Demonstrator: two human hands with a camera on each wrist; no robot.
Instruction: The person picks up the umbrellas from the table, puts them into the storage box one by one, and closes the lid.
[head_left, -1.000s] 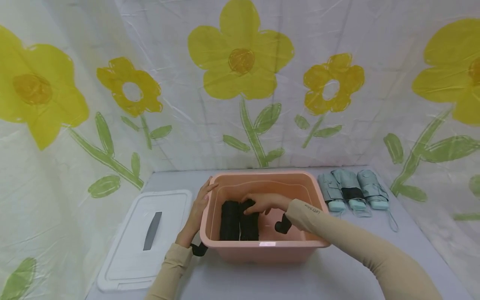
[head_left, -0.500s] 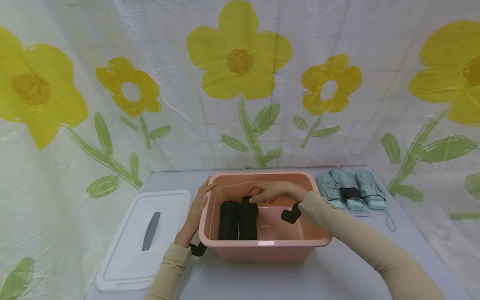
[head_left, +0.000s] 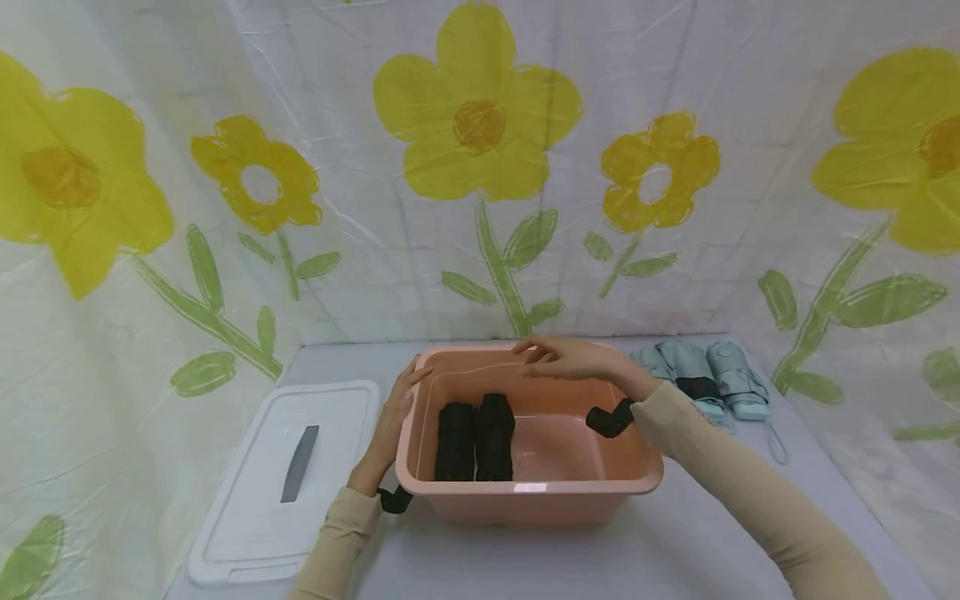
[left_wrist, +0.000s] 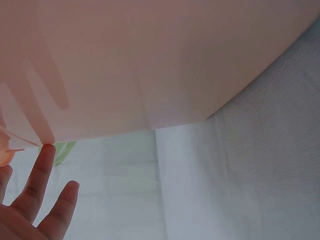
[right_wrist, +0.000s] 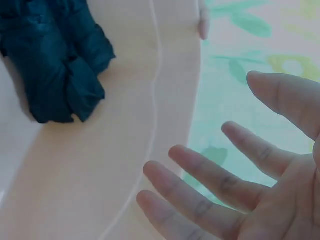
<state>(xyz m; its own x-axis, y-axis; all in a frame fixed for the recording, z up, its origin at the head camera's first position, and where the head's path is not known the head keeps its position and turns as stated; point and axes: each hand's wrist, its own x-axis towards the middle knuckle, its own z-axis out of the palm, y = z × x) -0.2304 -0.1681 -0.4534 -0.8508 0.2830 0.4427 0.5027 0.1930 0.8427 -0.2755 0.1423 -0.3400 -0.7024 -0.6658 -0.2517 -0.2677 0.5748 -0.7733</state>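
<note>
A pink plastic bin [head_left: 592,487] stands on the table. Inside it, at the left, two black folded umbrellas [head_left: 455,442] lie side by side; the right wrist view shows their ends as dark, gathered fabric [right_wrist: 55,60]. My left hand [head_left: 392,421] rests against the bin's left rim, and its straight fingers touch the outer wall [left_wrist: 100,75] in the left wrist view. Above the bin's back rim is my right hand [head_left: 573,358], with spread, relaxed fingers [right_wrist: 200,205] and nothing in it.
Light blue folded umbrellas [head_left: 735,375] lie to the right of the bin, one partly hidden behind my right hand and wrist. A white lid [head_left: 255,508] with a grey handle [head_left: 299,464] lies at the left. Behind the table hangs a flowered curtain [head_left: 360,275].
My right hand has let go of the right-hand black umbrella and risen up and to the right, out over the back rim. My left hand has stayed on the bin.
</note>
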